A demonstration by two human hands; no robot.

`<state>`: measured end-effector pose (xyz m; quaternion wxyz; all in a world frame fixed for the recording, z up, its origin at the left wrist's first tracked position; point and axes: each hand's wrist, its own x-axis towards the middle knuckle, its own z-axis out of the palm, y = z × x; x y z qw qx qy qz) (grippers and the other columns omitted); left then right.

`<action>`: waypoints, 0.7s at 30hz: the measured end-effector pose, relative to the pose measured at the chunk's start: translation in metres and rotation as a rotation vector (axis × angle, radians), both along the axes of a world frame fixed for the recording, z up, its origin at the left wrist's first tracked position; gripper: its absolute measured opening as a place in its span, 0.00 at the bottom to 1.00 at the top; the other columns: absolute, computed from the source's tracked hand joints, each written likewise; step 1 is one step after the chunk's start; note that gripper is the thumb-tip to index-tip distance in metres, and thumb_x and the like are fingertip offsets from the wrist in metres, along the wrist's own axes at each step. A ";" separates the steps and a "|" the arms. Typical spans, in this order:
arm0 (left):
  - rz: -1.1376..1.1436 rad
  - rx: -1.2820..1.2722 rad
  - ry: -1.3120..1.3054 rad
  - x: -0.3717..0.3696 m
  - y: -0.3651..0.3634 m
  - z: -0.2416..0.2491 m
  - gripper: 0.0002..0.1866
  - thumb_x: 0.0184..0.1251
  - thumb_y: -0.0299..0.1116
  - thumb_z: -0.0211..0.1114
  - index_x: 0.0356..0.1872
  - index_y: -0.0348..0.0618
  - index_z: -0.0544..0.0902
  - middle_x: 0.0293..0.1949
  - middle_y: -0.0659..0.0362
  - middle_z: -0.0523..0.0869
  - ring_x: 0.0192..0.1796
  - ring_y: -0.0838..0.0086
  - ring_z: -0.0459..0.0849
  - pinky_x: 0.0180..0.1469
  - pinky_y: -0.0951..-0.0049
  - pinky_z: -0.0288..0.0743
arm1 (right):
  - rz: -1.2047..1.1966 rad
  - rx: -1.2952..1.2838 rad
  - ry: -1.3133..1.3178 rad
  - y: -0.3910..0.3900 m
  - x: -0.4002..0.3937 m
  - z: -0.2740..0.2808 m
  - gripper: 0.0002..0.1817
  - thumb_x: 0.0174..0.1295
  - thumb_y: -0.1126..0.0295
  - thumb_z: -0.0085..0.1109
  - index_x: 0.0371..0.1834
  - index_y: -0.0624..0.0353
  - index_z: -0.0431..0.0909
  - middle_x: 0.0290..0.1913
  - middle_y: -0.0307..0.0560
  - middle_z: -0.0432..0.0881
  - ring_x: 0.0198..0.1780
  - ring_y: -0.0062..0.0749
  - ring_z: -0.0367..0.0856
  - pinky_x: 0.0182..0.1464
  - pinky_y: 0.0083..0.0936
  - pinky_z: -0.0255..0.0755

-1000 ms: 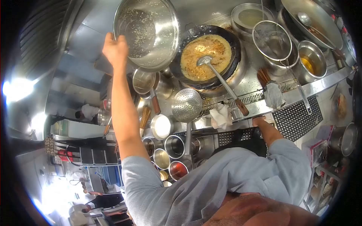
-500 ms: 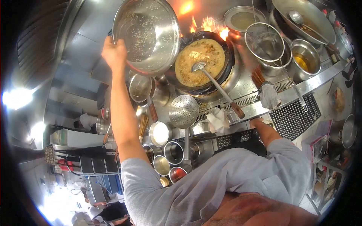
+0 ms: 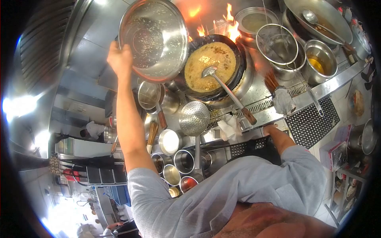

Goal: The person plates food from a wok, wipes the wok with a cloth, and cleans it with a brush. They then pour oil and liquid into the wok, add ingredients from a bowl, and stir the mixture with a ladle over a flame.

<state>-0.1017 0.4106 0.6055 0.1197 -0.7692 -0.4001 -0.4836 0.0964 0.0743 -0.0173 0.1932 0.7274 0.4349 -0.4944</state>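
My left hand (image 3: 120, 59) grips the rim of a large steel bowl (image 3: 152, 43), tilted beside the wok, with small pale bits clinging inside. Bubbling yellow-brown food fills the wok (image 3: 239, 79), where a long-handled ladle (image 3: 228, 89) rests with its head in the food. Flames (image 3: 232, 29) rise behind the wok. My right hand (image 3: 270, 129) is near the stove's front edge, below the ladle's wooden handle; its fingers are mostly hidden.
A perforated skimmer (image 3: 194, 118) lies over the counter near several seasoning pots (image 3: 171, 175). Strainers (image 3: 276, 44), a pot of yellow liquid (image 3: 319, 63) and another large wok (image 3: 337, 23) stand at the right. Behind at the left is a person (image 3: 95, 129).
The flames have changed shape, and the food's surface shows more dark brown patches at its upper right. The bowl has shifted very slightly; my left hand still holds it.
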 end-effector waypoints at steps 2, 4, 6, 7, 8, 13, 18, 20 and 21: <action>-0.018 -0.003 -0.008 0.002 -0.006 0.000 0.10 0.49 0.32 0.61 0.28 0.35 0.76 0.22 0.44 0.80 0.25 0.53 0.77 0.34 0.59 0.72 | 0.012 -0.008 -0.004 0.000 -0.001 -0.002 0.27 0.48 0.69 0.54 0.56 0.56 0.76 0.64 0.50 0.71 0.65 0.51 0.68 0.57 0.69 0.55; -0.036 -0.007 -0.015 0.002 -0.009 0.001 0.10 0.49 0.32 0.61 0.28 0.35 0.76 0.22 0.44 0.80 0.25 0.53 0.78 0.34 0.59 0.72 | 0.024 -0.016 -0.009 0.001 -0.001 0.006 0.27 0.47 0.70 0.55 0.56 0.56 0.76 0.64 0.50 0.71 0.65 0.51 0.68 0.57 0.69 0.55; -0.034 -0.010 -0.010 0.001 -0.005 0.000 0.10 0.49 0.32 0.61 0.28 0.36 0.76 0.22 0.45 0.80 0.25 0.54 0.78 0.34 0.60 0.73 | 0.032 -0.028 -0.001 0.001 -0.001 0.014 0.27 0.47 0.70 0.55 0.56 0.56 0.76 0.64 0.51 0.71 0.65 0.50 0.68 0.57 0.69 0.55; -0.034 -0.010 -0.009 0.000 -0.003 0.000 0.10 0.49 0.32 0.61 0.28 0.36 0.76 0.22 0.45 0.80 0.25 0.54 0.78 0.34 0.60 0.73 | 0.032 -0.028 0.000 0.001 -0.001 0.013 0.27 0.47 0.70 0.55 0.56 0.56 0.76 0.64 0.51 0.71 0.65 0.50 0.68 0.57 0.69 0.55; -0.043 0.004 -0.008 -0.001 -0.001 -0.001 0.10 0.49 0.32 0.61 0.28 0.36 0.76 0.22 0.45 0.80 0.24 0.54 0.78 0.34 0.60 0.73 | 0.027 -0.016 -0.005 0.001 -0.001 0.010 0.28 0.47 0.71 0.55 0.56 0.56 0.76 0.64 0.51 0.71 0.65 0.49 0.68 0.57 0.69 0.55; -0.053 -0.043 -0.018 -0.002 -0.002 0.000 0.10 0.49 0.32 0.61 0.28 0.36 0.76 0.22 0.45 0.80 0.24 0.53 0.77 0.34 0.59 0.73 | 0.013 -0.022 -0.011 0.002 0.000 -0.001 0.29 0.46 0.72 0.55 0.58 0.56 0.75 0.64 0.51 0.70 0.66 0.47 0.68 0.57 0.69 0.55; -0.020 -0.053 -0.030 -0.003 -0.001 0.001 0.10 0.49 0.32 0.61 0.28 0.35 0.75 0.22 0.44 0.79 0.24 0.53 0.77 0.34 0.59 0.72 | 0.043 0.001 -0.040 0.001 -0.002 0.002 0.29 0.47 0.72 0.54 0.59 0.58 0.74 0.65 0.49 0.69 0.66 0.46 0.67 0.58 0.68 0.55; -0.019 -0.058 -0.031 -0.004 -0.001 0.001 0.10 0.49 0.32 0.60 0.28 0.35 0.75 0.22 0.44 0.79 0.24 0.53 0.76 0.34 0.59 0.72 | 0.048 0.008 -0.045 0.000 -0.003 0.003 0.29 0.47 0.72 0.54 0.59 0.58 0.74 0.65 0.49 0.70 0.66 0.46 0.67 0.58 0.69 0.54; -0.020 -0.062 -0.031 -0.003 -0.002 0.001 0.10 0.49 0.32 0.60 0.28 0.35 0.75 0.22 0.44 0.79 0.25 0.53 0.76 0.34 0.59 0.72 | 0.053 0.014 -0.051 0.000 -0.003 0.003 0.29 0.48 0.72 0.53 0.59 0.57 0.74 0.65 0.49 0.70 0.66 0.46 0.67 0.58 0.69 0.54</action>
